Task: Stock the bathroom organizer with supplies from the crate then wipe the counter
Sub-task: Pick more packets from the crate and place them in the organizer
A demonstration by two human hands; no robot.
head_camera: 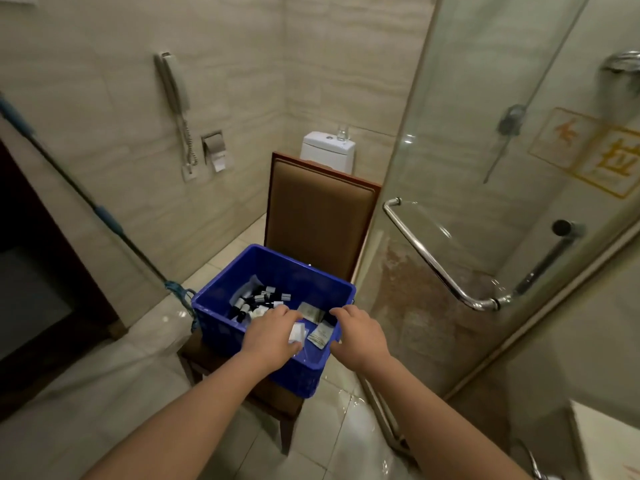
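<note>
Holding a small white packet [297, 332], the left hand [273, 336] pinches it inside the blue crate [221, 299] at lower centre. Beside it, the right hand [360, 336] curls over more packets [320, 336]; whether it grips one I cannot tell. Bottles [259, 299] fill the crate's left side. Neither organizer nor counter is visible, so stocking looks barely begun and wiping remains.

Both hands in blue crate [221, 299] on chair [318, 216], left hand [273, 336] holding packet [297, 332]
</note>
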